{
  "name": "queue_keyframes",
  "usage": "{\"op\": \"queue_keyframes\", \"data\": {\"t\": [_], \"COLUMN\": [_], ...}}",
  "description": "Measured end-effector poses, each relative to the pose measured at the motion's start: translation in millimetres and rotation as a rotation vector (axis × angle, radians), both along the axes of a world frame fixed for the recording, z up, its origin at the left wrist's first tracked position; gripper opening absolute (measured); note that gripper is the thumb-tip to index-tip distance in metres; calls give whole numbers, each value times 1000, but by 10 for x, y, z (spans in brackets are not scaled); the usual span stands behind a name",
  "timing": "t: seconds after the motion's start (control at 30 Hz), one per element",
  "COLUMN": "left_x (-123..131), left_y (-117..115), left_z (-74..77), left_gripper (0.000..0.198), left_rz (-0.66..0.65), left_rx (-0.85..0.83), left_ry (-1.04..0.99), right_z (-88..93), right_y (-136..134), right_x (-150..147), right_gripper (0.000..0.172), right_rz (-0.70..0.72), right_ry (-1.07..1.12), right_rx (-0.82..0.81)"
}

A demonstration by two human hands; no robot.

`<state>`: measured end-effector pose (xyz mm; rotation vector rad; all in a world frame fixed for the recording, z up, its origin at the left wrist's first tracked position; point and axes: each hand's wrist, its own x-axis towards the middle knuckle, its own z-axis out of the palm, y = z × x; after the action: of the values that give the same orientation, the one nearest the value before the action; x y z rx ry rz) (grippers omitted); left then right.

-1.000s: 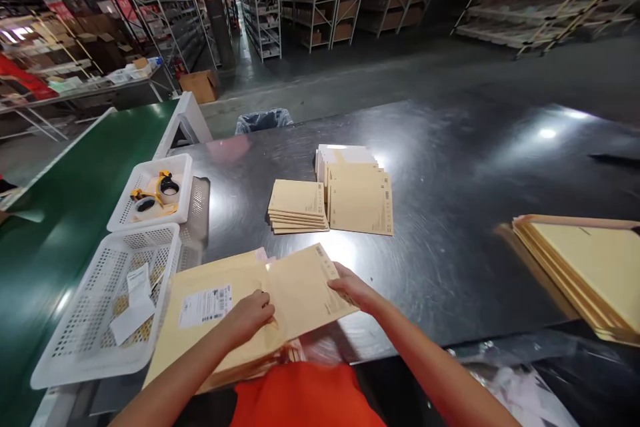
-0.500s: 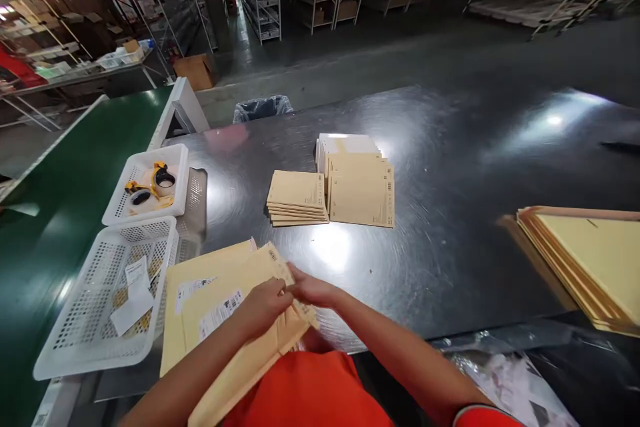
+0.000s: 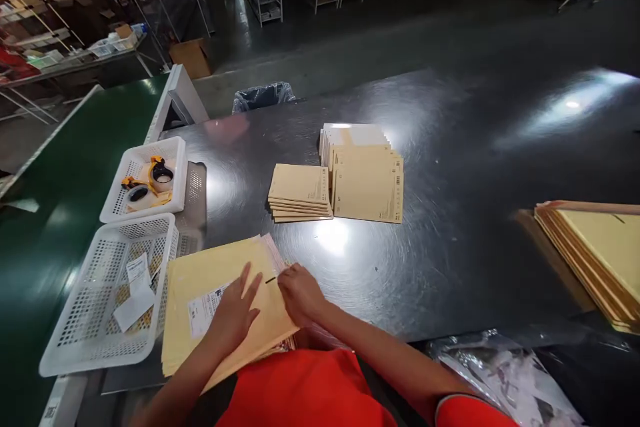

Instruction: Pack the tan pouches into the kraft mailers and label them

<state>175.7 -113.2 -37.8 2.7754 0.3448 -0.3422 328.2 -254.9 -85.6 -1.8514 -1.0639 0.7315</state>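
Note:
A yellow padded mailing envelope (image 3: pixel 220 257) lies near the front of the table, with a white printed label (image 3: pixel 203 313) on its face. My left hand (image 3: pixel 235 310) rests flat on it beside the label, fingers spread. At the envelope's right edge my right hand (image 3: pixel 300 290) is closed, fingertips bent down on the edge near a short dark mark and a pinkish strip. More envelope layers show beneath, along the lower edge by my red top. My right fingertips partly hide the edge they grip.
Two white plastic baskets stand left: one holds tape dispensers (image 3: pixel 150 181), the other basket (image 3: pixel 100 277) paper slips. Stacks of brown cardboard mailers (image 3: pixel 367 183) sit mid-table. More padded envelopes (image 3: pixel 600 253) are stacked right. A green conveyor (image 3: pixel 95 147) runs along the left; a lined bin (image 3: pixel 265 95) stands behind.
The labelled envelope both hands gripped is no longer raised and slanted on top. My left hand has opened flat on the large envelope; my right has moved slightly down along the right edge.

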Motion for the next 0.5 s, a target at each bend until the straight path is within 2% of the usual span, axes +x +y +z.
{"op": "queue_keyframes", "data": {"t": [0.07,0.13,0.2,0.3,0.37,0.4,0.43,0.5], "left_x": [-173,-301,-367,-386,-389,-395,-404,-424], "left_y": [54,73,72,76,94,106,119,138], "left_z": [-206,-376,-485,-547,-563,-572,-582,-599], "left_gripper": [66,64,62,62,62,62,62,63], "left_rz": [142,206,200,192,187,189,188,177], "left_rx": [127,202,243,259,252,252,254,258], "left_ry": [91,133,96,54,46,40,30,2], "right_z": [-79,-201,-322,-352,-192,-55,111,486], "right_y": [-330,-617,-784,-782,-688,-647,-627,-683], "right_x": [61,74,27,-54,8,101,235,597], "right_gripper": [19,31,40,18,14,16,21,29], "right_rz": [184,357,398,377,260,130,-62,-539], "right_ry": [-288,-474,-581,-573,-395,-293,-206,-112], "right_rx": [-36,-52,-76,-41,142,254,361,518]}}
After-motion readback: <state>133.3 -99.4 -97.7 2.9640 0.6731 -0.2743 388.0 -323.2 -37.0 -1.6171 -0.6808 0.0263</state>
